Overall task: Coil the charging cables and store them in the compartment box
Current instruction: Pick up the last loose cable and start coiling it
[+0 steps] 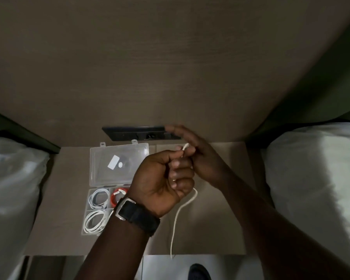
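My left hand (162, 178) grips a white charging cable (180, 211) above the nightstand; its loose end hangs down past the front edge. My right hand (192, 150) meets the left one and pinches the cable's upper end, its fingers partly stretched out and blurred. To the left lies the clear compartment box (89, 211) with its lid (119, 164) open flat behind it. Inside, a white-and-dark coil (98, 199), a red coil (117, 197) and a white coil (95, 221) each fill a compartment. My left wrist hides the box's right part.
A dark socket strip (137, 133) is set in the brown wall panel behind the nightstand (69, 229). White pillows lie on the left (12, 188) and right (315, 178). A dark shoe (198, 272) shows on the floor below.
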The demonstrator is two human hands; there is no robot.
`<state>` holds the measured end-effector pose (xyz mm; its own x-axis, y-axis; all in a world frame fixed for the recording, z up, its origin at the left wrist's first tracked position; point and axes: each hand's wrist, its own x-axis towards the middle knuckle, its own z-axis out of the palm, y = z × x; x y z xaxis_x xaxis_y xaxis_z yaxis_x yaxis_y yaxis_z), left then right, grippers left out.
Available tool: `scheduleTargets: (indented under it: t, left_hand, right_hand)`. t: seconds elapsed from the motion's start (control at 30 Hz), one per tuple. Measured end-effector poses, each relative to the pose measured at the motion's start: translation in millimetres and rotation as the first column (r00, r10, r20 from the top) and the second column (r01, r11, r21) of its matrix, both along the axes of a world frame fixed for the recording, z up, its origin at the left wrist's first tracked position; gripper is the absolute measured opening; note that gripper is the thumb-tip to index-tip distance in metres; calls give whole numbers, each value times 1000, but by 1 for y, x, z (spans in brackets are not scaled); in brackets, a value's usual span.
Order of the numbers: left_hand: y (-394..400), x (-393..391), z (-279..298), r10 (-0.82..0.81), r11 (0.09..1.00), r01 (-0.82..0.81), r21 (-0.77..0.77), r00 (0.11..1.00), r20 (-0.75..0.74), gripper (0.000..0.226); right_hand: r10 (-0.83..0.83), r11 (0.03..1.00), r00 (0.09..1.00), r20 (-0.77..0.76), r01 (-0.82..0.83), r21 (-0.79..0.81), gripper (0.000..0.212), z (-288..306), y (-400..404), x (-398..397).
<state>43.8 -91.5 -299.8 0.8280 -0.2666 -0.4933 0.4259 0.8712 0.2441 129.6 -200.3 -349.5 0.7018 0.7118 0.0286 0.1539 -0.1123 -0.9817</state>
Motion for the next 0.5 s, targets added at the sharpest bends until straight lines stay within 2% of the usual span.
scheduleTargets:
  t: [0.07, 0.1, 0.17, 0.23, 0.3, 0.33, 0.37, 0.4, 0.43, 0.47, 0.5]
  left_hand:
    - [8, 2, 5, 16, 999, -14, -37, 999, 43, 20]
    - [12, 5, 6, 92, 995, -89, -44, 994, 53, 22]
    - [27, 14, 4, 317, 948, -318, 0, 947, 47, 24]
    - [43, 21, -4, 472, 863, -482, 151, 876, 99, 22]
    - [48, 24, -18, 452, 739, -495, 457, 867, 209, 20]
    - [44, 22, -25, 350, 633, -425, 647, 903, 251, 19]
    - [36, 17, -32, 192, 500, -326, 803, 945, 264, 19]
    - [24, 12, -38, 12, 385, -248, 889, 964, 264, 19]
    - [11, 6, -43, -132, 327, -192, 925, 960, 246, 20]
    - [0, 0, -46, -193, 339, -145, 930, 956, 219, 25]
    - [-8, -4, -46, -181, 414, -97, 905, 966, 186, 30]
  right_hand:
    - [74, 992, 939, -336, -34, 122, 24, -3, 1, -9]
    - [80, 991, 896, -437, -24, 132, 17, -6, 0, -20]
    - [92, 995, 848, -522, -62, 75, 19, -15, -9, -50]
    - [140, 987, 812, -566, -158, 18, 19, -19, -28, -76]
    - [180, 972, 867, -464, -230, -54, 20, -13, -50, -83]
    - [168, 972, 923, -347, -214, -99, 22, -9, -60, -75]
    - [133, 975, 978, -162, -158, -154, 27, -3, -66, -63]
    - [80, 977, 994, 67, -65, -201, 30, 3, -68, -47]
    - [42, 971, 954, 297, 31, -238, 29, 8, -68, -29]
    - [2, 961, 895, 447, 121, -248, 25, 10, -64, -12]
    - [-59, 949, 862, 503, 205, -239, 21, 9, -61, 5]
